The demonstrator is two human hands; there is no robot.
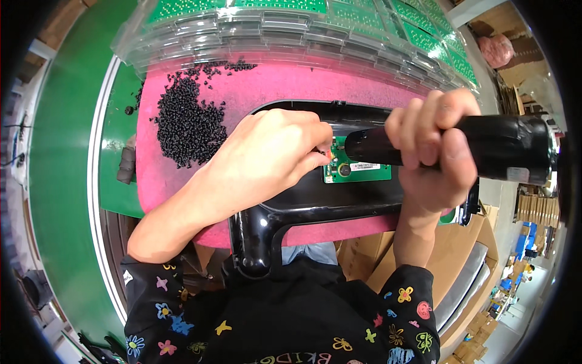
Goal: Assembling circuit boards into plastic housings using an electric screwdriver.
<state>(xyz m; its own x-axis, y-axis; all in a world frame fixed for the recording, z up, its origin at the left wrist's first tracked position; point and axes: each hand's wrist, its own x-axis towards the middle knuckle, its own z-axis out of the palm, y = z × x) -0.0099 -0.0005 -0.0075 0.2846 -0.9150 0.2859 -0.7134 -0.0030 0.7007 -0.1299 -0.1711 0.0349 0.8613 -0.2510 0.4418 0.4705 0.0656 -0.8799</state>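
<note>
The green board (357,168) sits in the recess of a black plastic housing (315,203), which lies on a pink mat (267,85) right in front of me. I see my left hand (267,155) resting on the housing, fingers pinched together at the board's left edge; something small and reddish shows at the fingertips, too small for me to name. My right hand (433,151) is wrapped tight around a black driver (461,145), held nearly level, its front end over the board's top edge, just beside my left fingertips. The tip itself is hidden from me.

A stem of the housing runs down toward my body, over the mat's near edge. On the mat to the left lies a heap of small black screws (188,118), a few scattered onto the green table (66,158). Behind the mat stand stacked clear trays (273,33) holding more green boards. Cardboard boxes (461,242) sit at lower right.
</note>
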